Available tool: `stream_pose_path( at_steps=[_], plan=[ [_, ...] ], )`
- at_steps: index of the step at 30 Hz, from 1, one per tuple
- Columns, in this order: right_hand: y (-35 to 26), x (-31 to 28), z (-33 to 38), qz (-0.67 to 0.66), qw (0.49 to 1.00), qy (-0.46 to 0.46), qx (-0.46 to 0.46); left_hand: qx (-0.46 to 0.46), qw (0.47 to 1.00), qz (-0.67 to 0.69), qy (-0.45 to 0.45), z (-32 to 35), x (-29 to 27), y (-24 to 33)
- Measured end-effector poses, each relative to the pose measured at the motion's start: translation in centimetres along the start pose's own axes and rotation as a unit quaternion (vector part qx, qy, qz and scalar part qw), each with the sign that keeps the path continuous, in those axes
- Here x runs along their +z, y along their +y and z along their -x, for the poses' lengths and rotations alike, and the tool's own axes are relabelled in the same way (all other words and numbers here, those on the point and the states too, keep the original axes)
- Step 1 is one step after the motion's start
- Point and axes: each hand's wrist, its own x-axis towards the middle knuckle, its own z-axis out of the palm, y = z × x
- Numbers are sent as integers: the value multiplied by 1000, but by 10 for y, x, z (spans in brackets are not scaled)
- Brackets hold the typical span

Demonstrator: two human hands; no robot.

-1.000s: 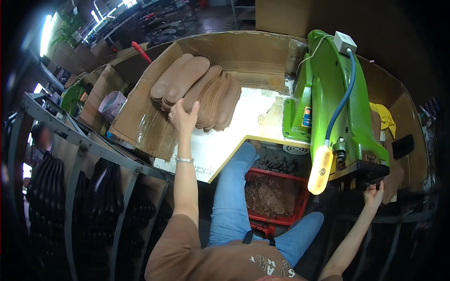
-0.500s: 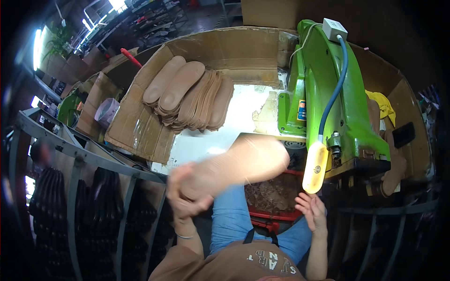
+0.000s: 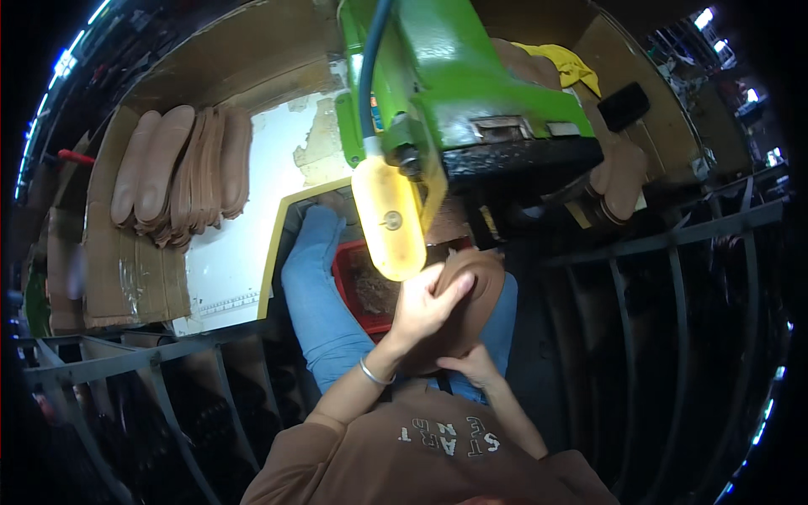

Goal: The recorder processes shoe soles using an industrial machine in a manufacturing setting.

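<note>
Just below centre, I see the left hand (image 3: 422,305) curled around an insole (image 3: 461,322), thumb on top; the right hand (image 3: 477,368) meets its lower end, grip unclear. Bare yellow-edged tabletop (image 3: 223,265) lies centre-left. Lettering (image 3: 450,438) marks the shirt (image 3: 404,478).

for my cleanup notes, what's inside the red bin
The red bin shows brownish scraps in its left part. Much of the rest is covered by the yellow lamp, the left hand and the brown insole; what lies there is hidden.

Insole stack (image 3: 195,172) left on tabletop (image 3: 225,261), machine (image 3: 471,67) to its right, cloth (image 3: 569,65) farther right
</note>
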Motion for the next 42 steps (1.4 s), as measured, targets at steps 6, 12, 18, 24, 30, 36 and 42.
stream_pose_path(
  at_steps=[6,12,18,24,30,36,42],
  plan=[
    [2,4,15,-18,1000,-12,5,66,990,-15,125,-10,2,8],
    [-25,-60,60,-10,1000,19,-4,31,984,107,139,12,4,9],
    [-101,-89,46,-18,966,180,-185,10,974,199,109,14,-2,8],
    [-170,-82,1,4,945,215,-248,13,985,153,77,14,-17,17],
    [-185,-69,-26,-17,955,172,-240,23,982,161,97,21,-36,30],
    [-141,-87,-13,-68,943,186,-267,0,981,177,83,17,-22,16],
    [-142,-93,4,-84,921,240,-294,62,992,75,84,-3,-8,3]
  ],
)
